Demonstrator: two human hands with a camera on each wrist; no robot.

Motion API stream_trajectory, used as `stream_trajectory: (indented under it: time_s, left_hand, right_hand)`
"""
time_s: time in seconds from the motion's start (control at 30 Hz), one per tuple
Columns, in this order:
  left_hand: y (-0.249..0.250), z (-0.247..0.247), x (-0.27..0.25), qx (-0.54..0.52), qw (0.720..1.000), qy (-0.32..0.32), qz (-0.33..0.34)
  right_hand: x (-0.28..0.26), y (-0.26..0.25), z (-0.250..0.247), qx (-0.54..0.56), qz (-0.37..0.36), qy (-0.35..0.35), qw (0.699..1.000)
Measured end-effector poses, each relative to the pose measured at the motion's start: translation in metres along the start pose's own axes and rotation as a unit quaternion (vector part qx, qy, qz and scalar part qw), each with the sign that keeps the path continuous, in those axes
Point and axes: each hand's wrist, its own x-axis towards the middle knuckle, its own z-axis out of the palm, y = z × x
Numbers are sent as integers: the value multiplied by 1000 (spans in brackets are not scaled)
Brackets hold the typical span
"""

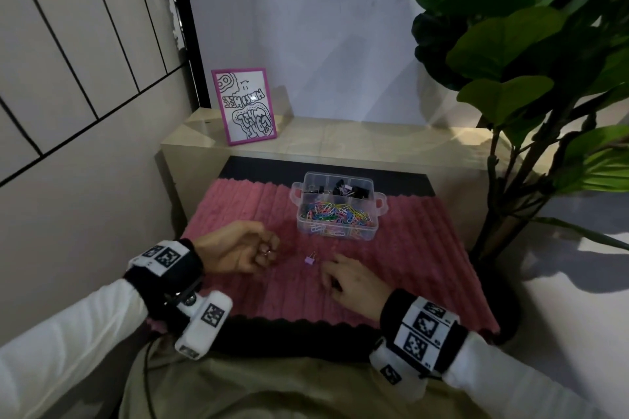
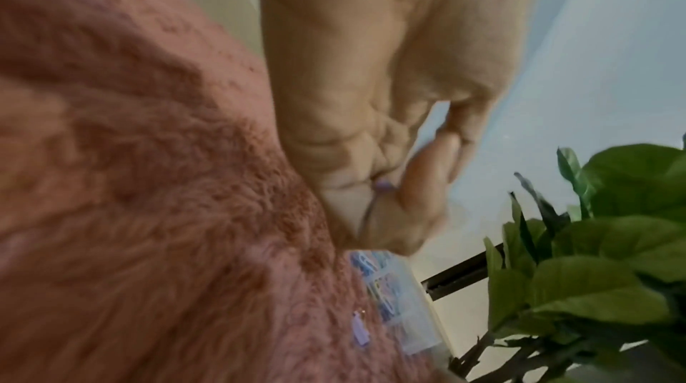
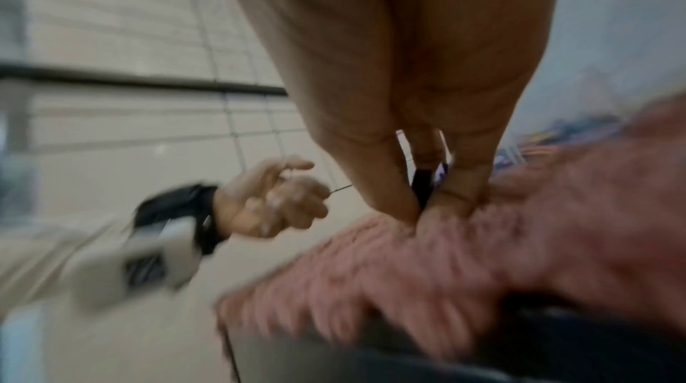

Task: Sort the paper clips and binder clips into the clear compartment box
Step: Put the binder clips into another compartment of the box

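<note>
Mostly the right wrist view is blurred; the right hand [image 1: 354, 284] presses down on the pink mat [image 1: 408, 265], fingers pinching a small black clip [image 3: 421, 187]. Left of it, the left hand [image 1: 238, 248] curls round a lilac clip [image 2: 384, 185], partly hidden. Another lilac binder clip [image 1: 309, 259] lies between the hands, nearer than the clear box [image 1: 335, 206]. The framed drawing's [image 1: 244, 105] lettering is unreadable.

The compartment box [image 1: 336, 211] is sitting toward the back of the mat [image 1: 408, 282], clips lying inside it. A loose binder clip [image 1: 309, 260] is lying in front of it, between both hands. A picture frame [image 1: 243, 106] is standing on the ledge [image 1: 357, 139] behind, a plant [image 1: 531, 78] rising at the right.
</note>
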Motion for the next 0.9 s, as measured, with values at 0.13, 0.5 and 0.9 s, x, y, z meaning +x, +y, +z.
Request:
stream_trajectory:
  time_s: [0.13, 0.5, 0.9]
  left_hand:
    - [-7, -7, -10, -59, 997, 48, 6]
    - [-34, -20, -50, -145, 971, 188, 17]
    - [-21, 2, -48, 265, 951, 156, 23]
  right_hand:
    - [-3, 21, -24, 257, 70, -35, 963]
    - [89, 75, -122, 642, 185, 186, 720]
    - [114, 67, -116, 94, 151, 75, 981]
